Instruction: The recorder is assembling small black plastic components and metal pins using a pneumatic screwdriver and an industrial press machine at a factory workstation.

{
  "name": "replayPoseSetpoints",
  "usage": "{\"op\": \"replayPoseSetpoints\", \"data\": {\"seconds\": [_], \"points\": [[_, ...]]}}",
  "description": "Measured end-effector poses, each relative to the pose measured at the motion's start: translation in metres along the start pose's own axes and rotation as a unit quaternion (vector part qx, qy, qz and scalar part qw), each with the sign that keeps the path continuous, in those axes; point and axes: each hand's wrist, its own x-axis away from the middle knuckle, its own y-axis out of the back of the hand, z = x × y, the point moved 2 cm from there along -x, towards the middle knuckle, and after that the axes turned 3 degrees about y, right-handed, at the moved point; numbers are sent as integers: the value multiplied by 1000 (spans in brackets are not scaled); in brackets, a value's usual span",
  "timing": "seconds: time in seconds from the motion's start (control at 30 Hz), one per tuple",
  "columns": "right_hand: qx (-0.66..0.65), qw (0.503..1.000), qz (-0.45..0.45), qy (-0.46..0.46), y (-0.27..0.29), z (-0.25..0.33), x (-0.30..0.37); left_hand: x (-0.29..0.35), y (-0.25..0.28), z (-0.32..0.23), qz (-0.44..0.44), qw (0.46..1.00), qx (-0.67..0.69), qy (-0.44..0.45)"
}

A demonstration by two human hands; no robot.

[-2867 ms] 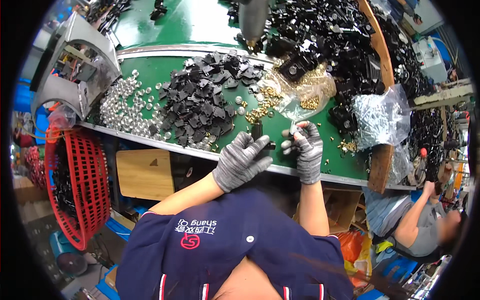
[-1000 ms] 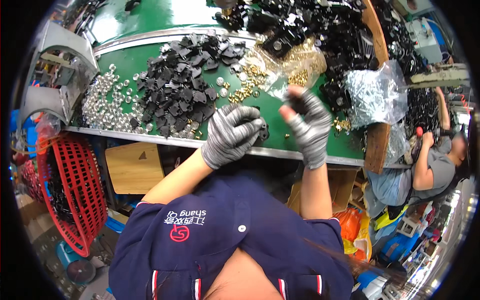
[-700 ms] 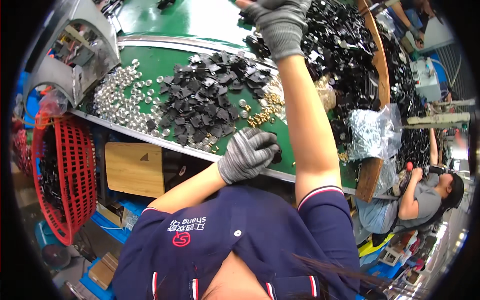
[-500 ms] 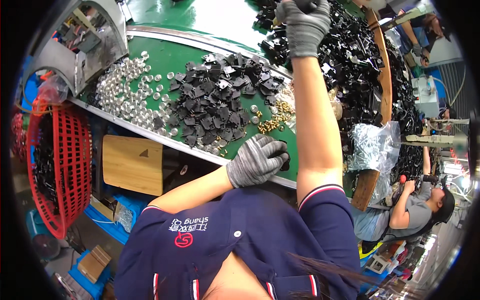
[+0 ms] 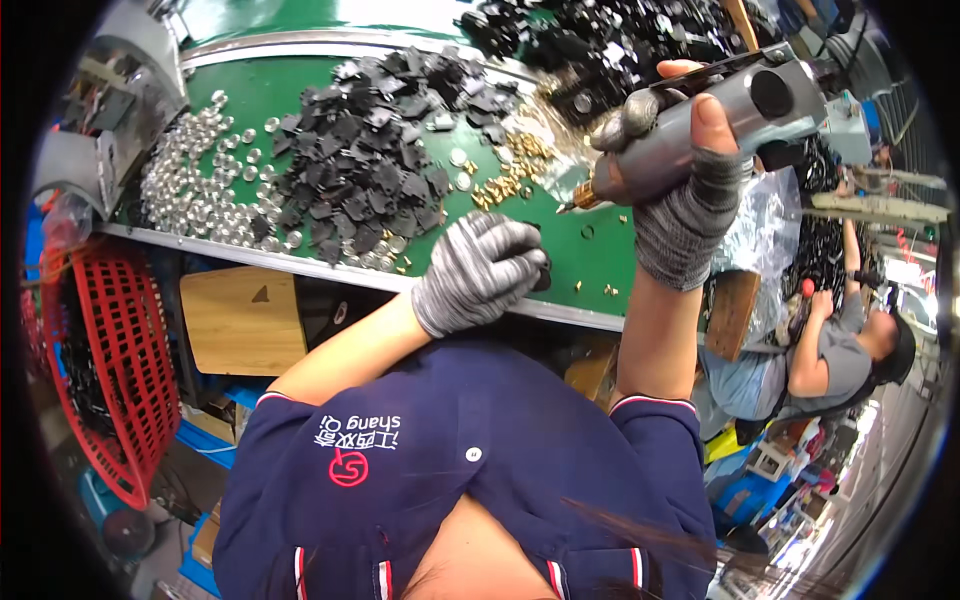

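Half a second ago the right arm was stretched far up and away over the bench; now it has come back down with a tool in its fist, while the left hand has stayed planted at the near edge of the bench. Farthest left of the grip, a red plastic crate (image 5: pixel 105 370) with a slatted lattice wall hangs below the bench. Above it, left of the left hand, lie shiny round silver caps (image 5: pixel 195 195) scattered on the green bench top (image 5: pixel 590 250), then a heap of flat, matte black plastic pieces (image 5: pixel 365 170) with angular outlines. The left hand (image 5: pixel 480 270), in a grey knit glove with a coated palm, is curled shut and pressed down on a small black part (image 5: pixel 541 277), mostly hidden under the fingers. Just above and right of it lie small brass screws (image 5: pixel 505 185), glinting yellow. The right hand (image 5: pixel 685 195), in the same grey knit glove, is wrapped tight round a grey, smooth, cylindrical powered screwdriver (image 5: pixel 700 125), thumb over its body; the brass-coloured tip points down and left, ending just above the left hand, apart from it. Right of the grip sits a crinkled clear plastic bag (image 5: pixel 765 225), and beyond it another person (image 5: pixel 810 350) in a grey shirt.
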Motion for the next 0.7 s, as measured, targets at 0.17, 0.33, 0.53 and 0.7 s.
{"op": "replayPoseSetpoints", "data": {"seconds": [0.17,0.33,0.53,0.7], "points": [[41,999,-29,5,21,-3,33,1,-3,-2,22,999,-19,20],[-65,998,-7,-23,21,-7,46,-1,-5,-2,5,1000,1,20],[-54,998,9,-10,21,-14,50,2,-7,0,10,1000,-10,7],[56,998,1,-28,26,-24,52,1,-6,0,8,1000,-1,8]]}}
